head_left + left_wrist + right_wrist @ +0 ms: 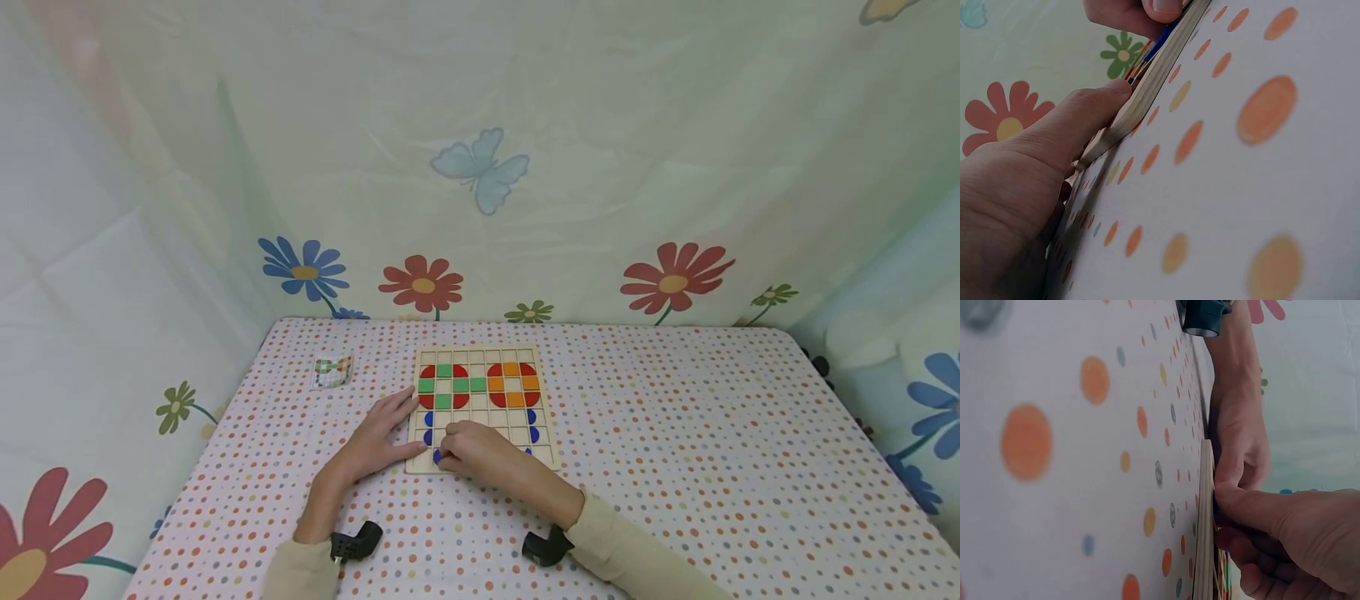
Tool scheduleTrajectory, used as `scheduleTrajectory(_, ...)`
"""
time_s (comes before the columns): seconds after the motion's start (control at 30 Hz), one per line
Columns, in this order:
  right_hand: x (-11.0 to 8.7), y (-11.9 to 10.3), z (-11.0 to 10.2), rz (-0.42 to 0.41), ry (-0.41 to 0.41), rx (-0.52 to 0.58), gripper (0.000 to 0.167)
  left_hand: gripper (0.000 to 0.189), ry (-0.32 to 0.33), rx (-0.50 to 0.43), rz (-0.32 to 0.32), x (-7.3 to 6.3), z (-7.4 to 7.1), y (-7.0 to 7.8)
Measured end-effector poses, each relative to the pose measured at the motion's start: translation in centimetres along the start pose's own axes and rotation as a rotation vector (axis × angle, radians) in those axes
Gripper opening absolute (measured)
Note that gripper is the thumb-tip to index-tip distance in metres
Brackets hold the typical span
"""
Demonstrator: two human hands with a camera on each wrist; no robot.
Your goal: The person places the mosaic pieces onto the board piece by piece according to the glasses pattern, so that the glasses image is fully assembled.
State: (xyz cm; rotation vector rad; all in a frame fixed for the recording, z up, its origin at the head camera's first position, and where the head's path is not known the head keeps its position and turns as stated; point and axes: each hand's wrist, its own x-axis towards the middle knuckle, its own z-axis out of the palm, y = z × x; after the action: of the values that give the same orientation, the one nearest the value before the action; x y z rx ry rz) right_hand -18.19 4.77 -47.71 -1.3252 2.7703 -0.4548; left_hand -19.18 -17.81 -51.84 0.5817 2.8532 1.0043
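A wooden grid board lies on the dotted tablecloth. Red and green pieces form a ring on its upper left, and red and orange pieces form another at the right, with a green square between them. Blue half-round pieces run down both sides below the rings. My left hand rests along the board's left edge, fingers spread, thumb on the frame. Over the lower left squares, my right hand pinches a blue half-round piece, also seen in the left wrist view close over the board.
A small card with a coloured grid pattern lies on the cloth left of the board. Black wrist cameras sit on both forearms. A flower-printed curtain hangs behind the table's back edge.
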Motion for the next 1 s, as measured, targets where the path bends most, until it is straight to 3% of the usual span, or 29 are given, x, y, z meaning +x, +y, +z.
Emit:
scheduleTrajectory(0.3,-0.1,0.2,-0.3,-0.007,-0.017,0.020,0.013,0.081,0.011,-0.017,0.019,0.0,0.0,0.0)
scheduleTrajectory(0.53,-0.2,0.4,-0.6,-0.046,-0.030,0.035,0.013,0.082,-0.004,-0.015,-0.003,0.0,0.0,-0.1)
scheduleTrajectory(1.0,-0.5,1.0,-1.5,-0.111,-0.151,0.061,0.012,0.082,-0.006,0.004,0.004,0.0,0.0,-0.2)
